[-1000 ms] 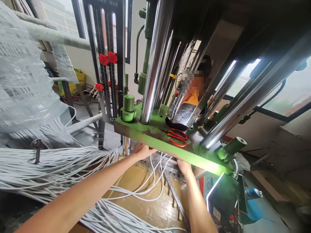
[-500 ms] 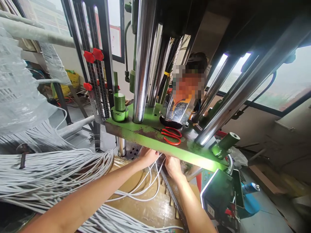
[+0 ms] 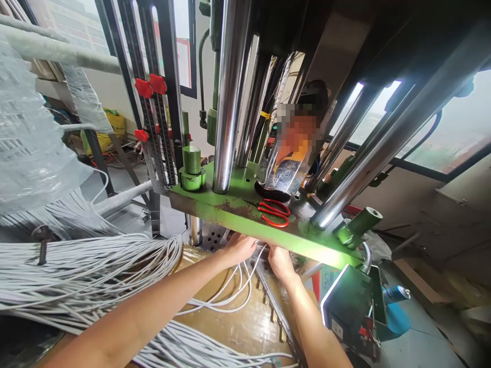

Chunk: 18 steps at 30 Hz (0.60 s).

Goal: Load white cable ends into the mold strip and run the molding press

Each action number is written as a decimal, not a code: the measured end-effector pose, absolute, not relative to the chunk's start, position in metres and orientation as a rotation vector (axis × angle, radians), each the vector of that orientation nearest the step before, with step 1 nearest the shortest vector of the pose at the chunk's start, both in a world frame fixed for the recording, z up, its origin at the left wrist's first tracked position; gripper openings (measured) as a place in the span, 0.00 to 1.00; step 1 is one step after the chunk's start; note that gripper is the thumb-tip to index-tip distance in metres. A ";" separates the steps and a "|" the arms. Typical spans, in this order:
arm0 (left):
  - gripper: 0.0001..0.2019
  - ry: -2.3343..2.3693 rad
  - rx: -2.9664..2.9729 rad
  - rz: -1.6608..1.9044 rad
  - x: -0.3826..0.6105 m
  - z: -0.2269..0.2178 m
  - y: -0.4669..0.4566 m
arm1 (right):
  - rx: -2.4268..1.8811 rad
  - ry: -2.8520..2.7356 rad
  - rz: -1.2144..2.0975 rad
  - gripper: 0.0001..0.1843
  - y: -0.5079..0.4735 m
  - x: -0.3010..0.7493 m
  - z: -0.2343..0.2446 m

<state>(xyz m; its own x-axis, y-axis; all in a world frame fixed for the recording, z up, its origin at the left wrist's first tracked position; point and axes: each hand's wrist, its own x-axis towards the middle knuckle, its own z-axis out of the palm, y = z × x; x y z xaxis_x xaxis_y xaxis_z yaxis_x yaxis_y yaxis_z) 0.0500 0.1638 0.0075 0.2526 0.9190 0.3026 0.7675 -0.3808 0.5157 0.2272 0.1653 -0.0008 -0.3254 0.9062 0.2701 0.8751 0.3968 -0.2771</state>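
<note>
My left hand (image 3: 242,248) reaches under the front edge of a green machine plate (image 3: 230,217), fingers curled, with white cables (image 3: 248,283) hanging from just below it. To its right, my right hand (image 3: 280,259) is closed like a fist under the same edge. One cable rises between the two hands, close to the right fingers. The plate hides the fingertips of both hands, and what the right one grips cannot be made out. Red-handled scissors (image 3: 275,212) lie on top of the plate, above my hands.
A large bundle of white cables (image 3: 88,271) spreads across the left of the brown work surface (image 3: 215,332). Steel columns (image 3: 232,102) rise from the plate. A dark box (image 3: 347,306) and a spray can (image 3: 397,294) are at right. Another person (image 3: 297,158) is behind the machine.
The whole view has shifted slightly, so the machine and hands appear a little further right. Both hands stay under the plate's edge, close together, with little other change.
</note>
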 end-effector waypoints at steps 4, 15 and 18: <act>0.09 1.556 2.281 0.814 0.057 0.008 0.166 | -1.531 -2.342 0.126 0.22 0.161 0.224 -0.001; 0.14 1.666 2.225 0.806 0.005 0.017 0.160 | -1.549 -2.273 0.102 0.23 0.151 0.244 -0.010; 0.14 1.648 2.162 0.864 0.008 0.022 0.159 | -1.572 -2.278 0.092 0.18 0.150 0.237 -0.002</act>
<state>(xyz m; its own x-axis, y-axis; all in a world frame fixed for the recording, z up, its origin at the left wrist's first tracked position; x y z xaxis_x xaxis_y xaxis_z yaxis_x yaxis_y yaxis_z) 0.0084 0.1588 0.0220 0.1667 0.9440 0.2848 0.7714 -0.3047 0.5587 0.2375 0.1499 -0.0023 -0.3087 0.9141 0.2628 0.8899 0.3751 -0.2596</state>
